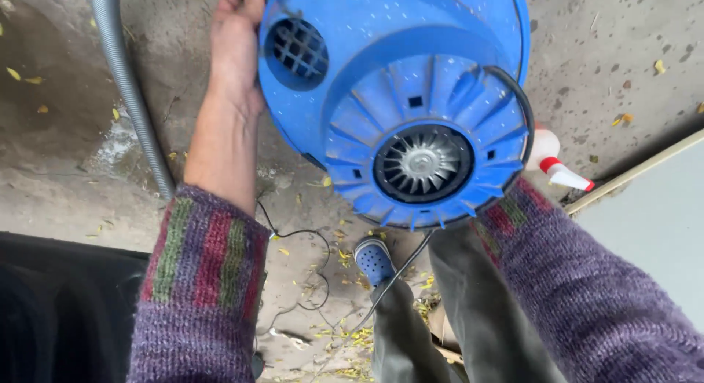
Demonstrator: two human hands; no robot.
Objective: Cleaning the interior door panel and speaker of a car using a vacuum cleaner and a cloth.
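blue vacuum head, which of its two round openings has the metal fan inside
The larger central opening, ringed by radiating blue fins, holds the silver fan. The smaller opening near the left hand shows only a blue grid.

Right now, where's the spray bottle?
In the head view the white spray bottle with its red-and-white nozzle sits on the concrete floor at the right, just past the rim of the blue vacuum motor head and above the right sleeve.

Outdoor yard; stained concrete ground (601,31), scattered yellow leaves (345,258)
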